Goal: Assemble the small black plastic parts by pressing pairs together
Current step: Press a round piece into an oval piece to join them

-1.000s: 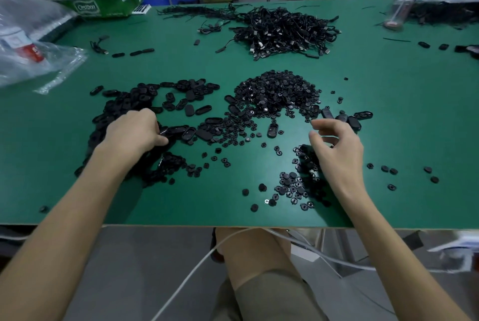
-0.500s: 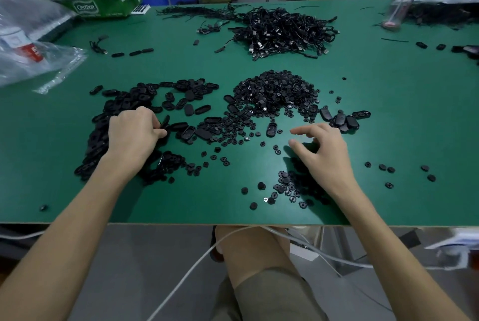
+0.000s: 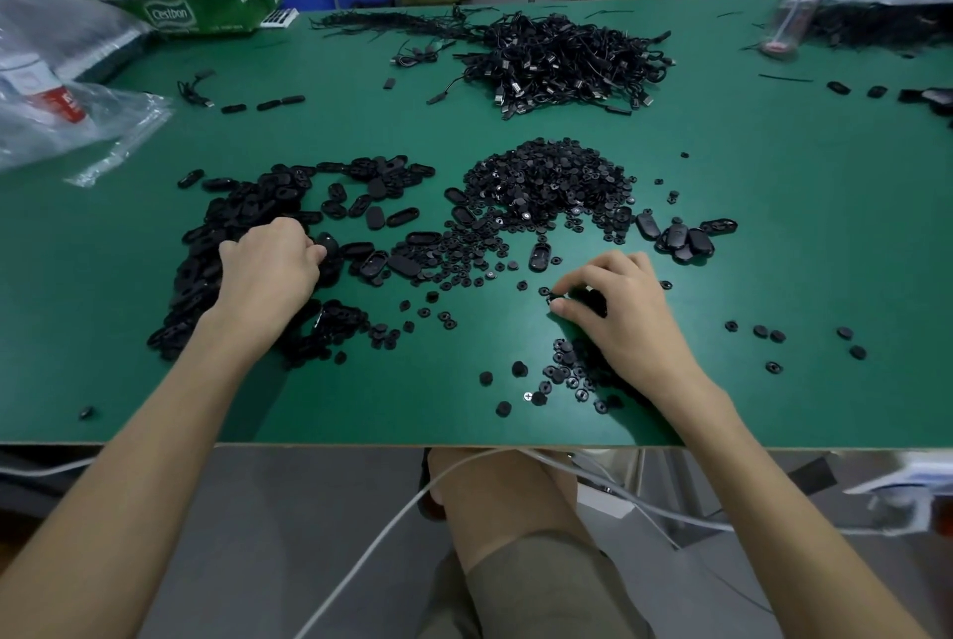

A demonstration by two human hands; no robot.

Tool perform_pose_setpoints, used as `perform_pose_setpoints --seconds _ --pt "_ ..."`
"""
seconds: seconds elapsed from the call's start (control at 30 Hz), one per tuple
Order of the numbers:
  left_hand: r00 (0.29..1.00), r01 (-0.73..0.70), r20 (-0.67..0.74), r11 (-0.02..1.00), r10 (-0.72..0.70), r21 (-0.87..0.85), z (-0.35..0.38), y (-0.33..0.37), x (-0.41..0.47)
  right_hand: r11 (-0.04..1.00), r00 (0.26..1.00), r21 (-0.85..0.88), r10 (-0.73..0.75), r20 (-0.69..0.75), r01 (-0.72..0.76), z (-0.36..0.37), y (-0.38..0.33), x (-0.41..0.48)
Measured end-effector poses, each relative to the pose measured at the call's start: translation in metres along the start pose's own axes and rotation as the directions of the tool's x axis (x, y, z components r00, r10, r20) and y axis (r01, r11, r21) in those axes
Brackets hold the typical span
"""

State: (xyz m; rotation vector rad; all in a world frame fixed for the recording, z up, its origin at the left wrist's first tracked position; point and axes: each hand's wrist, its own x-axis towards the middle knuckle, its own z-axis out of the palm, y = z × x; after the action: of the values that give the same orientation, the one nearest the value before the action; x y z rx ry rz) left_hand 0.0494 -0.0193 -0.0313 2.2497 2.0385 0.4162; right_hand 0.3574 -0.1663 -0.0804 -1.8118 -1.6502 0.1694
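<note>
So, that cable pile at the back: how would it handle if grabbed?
The cable pile looks thin and tangled, so it is probably floppy, lifting as a snagged clump. Loose strands at its edge suggest it is likely light and sheds pieces.

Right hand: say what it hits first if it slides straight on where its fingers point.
The right hand points left across the table. First comes the small disc at its fingertips, seemingly already touched; beyond lie more loose discs. Height above the table is unclear.
</note>
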Motion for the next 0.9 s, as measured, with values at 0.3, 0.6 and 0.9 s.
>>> perform_pose_setpoints --seconds 0.3,0.6,0.9 --pt "0.999 -0.029 -0.027 0.998 0.031 0.051 -0.006 0.003 -0.003 1.0 1.0 -0.004 0.013 -0.017 -0.013 0.003 0.0 0.001" --pt "1.0 -0.01 -0.024 0.999 0.009 -0.042 -0.015 0.013 -0.005 0.999 0.999 0.015 0.038 -0.024 -0.038 0.002 0.001 0.001" --pt "0.935 0.037 0.246 0.618 0.256 -0.785 -0.004 0.076 -0.036 0.999 0.999 -0.01 -0.041 -0.002 0.041 0.002 -0.003 0.0"
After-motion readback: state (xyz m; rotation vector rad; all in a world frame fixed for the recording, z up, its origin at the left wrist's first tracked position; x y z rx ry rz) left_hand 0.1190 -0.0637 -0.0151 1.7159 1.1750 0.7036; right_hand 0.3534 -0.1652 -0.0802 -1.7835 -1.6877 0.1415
